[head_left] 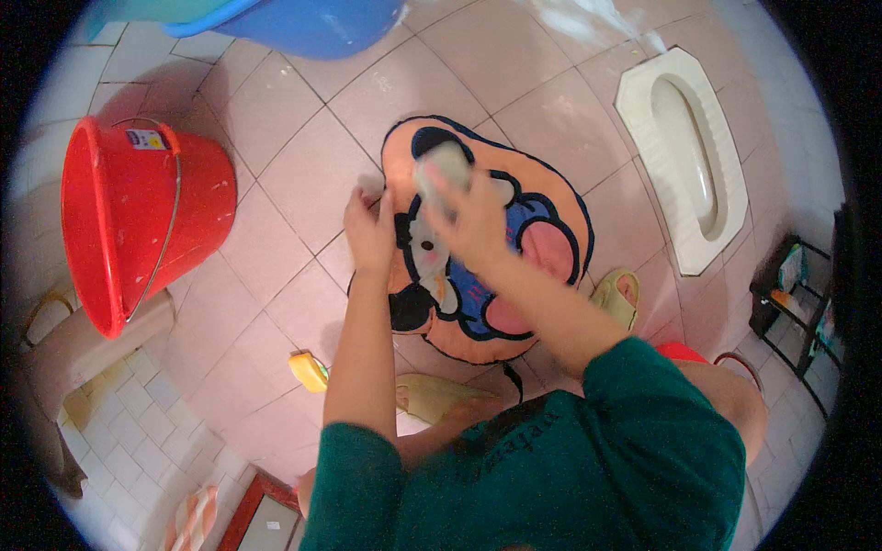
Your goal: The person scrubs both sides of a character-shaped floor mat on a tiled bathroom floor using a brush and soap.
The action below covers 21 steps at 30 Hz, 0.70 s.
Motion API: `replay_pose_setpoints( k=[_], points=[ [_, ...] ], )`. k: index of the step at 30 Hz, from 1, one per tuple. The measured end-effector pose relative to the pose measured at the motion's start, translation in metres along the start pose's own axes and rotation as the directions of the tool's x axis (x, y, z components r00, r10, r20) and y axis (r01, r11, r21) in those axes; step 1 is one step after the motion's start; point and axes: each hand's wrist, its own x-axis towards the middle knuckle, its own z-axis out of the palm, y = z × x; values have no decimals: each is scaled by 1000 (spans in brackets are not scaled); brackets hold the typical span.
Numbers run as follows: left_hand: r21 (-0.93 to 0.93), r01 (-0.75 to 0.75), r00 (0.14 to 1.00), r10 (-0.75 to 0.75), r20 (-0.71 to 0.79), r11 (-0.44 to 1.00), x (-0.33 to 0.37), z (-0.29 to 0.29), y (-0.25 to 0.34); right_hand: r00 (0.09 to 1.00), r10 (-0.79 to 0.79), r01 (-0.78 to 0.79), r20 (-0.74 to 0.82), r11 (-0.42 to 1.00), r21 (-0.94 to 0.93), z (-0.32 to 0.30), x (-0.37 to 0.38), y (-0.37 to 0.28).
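On the tiled floor before me lies a peach-orange cartoon mat (pixel 574 216) with a dark border and black, blue and pink patches. My left hand (pixel 369 228) is at its left edge, thumb toward the mat and fingers bent; the edge appears held between them. Over the upper part of the mat, my right hand (pixel 473 216) is closed around a pale oval block (pixel 444 170). Motion blurs this hand and the block, so the block's exact kind is unclear. My forearms cover part of the mat's lower half.
A red bucket (pixel 207 197) with a wire handle stands at left, a blue basin (pixel 312 28) at the top. A white squat toilet (pixel 643 138) is set in the floor at right, near a black rack (pixel 795 312). A yellow brush-like object (pixel 309 371) lies near my slippered feet (pixel 441 397).
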Motion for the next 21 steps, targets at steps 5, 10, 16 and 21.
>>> replay_pose_setpoints(
  k=[5, 10, 16, 21],
  points=[
    [411, 86, 996, -85, -22, 907, 0, 37, 10, 840, -31, 169, 542, 964, -205, -39, -45, 42],
    [247, 180, 980, -151, -130, 952, -48, 18, 8, 965, -16, 142, 262, 872, -468, -119, -2, 131],
    [111, 478, 851, -428, -304, 871, -92, 23, -5, 981, 105, -2, 164, 849, -529, -53, 82, 96],
    [-27, 48, 996, -50, -72, 998, -27, -17, -29, 980, -25, 23, 199, 1000, 13, 30, 37, -8]
  ],
)
